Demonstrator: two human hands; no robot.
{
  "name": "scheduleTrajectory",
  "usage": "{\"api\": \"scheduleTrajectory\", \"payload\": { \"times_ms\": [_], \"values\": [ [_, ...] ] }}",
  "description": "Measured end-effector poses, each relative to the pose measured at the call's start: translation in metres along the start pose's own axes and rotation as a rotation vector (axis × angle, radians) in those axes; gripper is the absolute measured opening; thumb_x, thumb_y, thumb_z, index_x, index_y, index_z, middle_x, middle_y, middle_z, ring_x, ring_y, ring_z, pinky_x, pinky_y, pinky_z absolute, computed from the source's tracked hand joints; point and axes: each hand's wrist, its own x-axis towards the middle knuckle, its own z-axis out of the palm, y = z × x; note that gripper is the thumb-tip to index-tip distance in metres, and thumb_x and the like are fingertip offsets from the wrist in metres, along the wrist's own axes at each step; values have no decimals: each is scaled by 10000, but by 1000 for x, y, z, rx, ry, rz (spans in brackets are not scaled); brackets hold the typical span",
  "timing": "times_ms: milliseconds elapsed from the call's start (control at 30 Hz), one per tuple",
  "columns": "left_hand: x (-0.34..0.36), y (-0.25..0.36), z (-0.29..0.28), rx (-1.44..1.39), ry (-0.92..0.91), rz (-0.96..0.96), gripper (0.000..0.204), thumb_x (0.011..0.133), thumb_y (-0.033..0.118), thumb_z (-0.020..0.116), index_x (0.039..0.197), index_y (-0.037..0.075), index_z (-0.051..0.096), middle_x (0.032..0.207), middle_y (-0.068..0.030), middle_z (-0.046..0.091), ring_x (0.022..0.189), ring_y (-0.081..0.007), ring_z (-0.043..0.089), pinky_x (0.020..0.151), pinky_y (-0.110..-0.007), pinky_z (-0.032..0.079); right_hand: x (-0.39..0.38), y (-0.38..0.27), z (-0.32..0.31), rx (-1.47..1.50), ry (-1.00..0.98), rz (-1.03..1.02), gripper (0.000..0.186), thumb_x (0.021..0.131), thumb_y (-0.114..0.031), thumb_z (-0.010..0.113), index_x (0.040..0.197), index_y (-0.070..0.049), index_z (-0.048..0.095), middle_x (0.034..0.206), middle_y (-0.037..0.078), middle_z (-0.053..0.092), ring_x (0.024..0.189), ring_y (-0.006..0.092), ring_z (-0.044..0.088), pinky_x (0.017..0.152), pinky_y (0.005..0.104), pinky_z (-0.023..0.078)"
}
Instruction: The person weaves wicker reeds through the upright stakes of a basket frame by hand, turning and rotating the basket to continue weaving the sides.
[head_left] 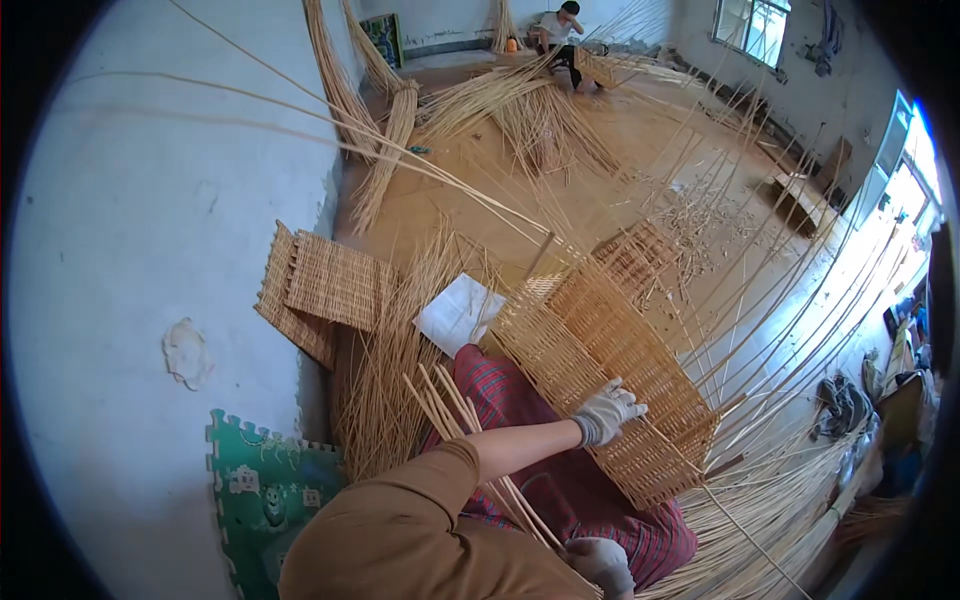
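A half-woven wicker basket rests tilted over my lap, its long uprights fanning out to the right and far side. My left hand, in a pale work glove, reaches across and grips the near wall's edge. Low in the view, close to my lap, is my gloved right hand; its fingers are partly hidden. Several peeled wicker rods pass under my left forearm and end at that hand, which appears closed on them. A red checked cloth covers my legs beneath the basket.
Loose rods and woven panels lie to the left by the wall, near a white sheet. A green foam mat is at lower left. Offcuts litter the floor ahead. Another person sits far off among rod bundles.
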Motion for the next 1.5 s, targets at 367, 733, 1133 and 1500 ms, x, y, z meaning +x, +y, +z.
{"api": "scheduleTrajectory", "payload": {
  "times_ms": [367,733,1133,1500],
  "values": [
    [-81,-44,-63,-197,123,-159,180,874,164,663,1035,163,744,908,-64,732,981,-252,709,1024,-426,486,5,87,-10,-76,1747,196,194,911,-126,656,1097,-77,679,995,126,675,946,295,644,840,406,517],
    [-62,-29,-45,-499,189,110,245,783,50,629,968,139,764,987,-106,740,939,-297,698,849,-402,565,29,58,-49,1088,1401,-135,62,976,-102,665,996,-73,614,1005,44,611,927,144,609,797,307,535],
    [-11,-42,-17,-445,128,-301,589,940,43,614,1486,198,455,1310,-88,672,1113,-305,674,911,-386,534,44,106,-55,1464,1564,-133,105,986,-120,677,1064,-88,614,918,37,683,781,134,663,718,267,559],
    [19,-5,-26,-407,662,-110,203,1026,167,571,1192,101,667,1103,-128,734,799,-250,717,747,-393,579,91,162,-60,1549,1300,-137,117,964,-173,719,969,-107,623,889,9,688,733,102,635,653,259,549]
  ]
}}
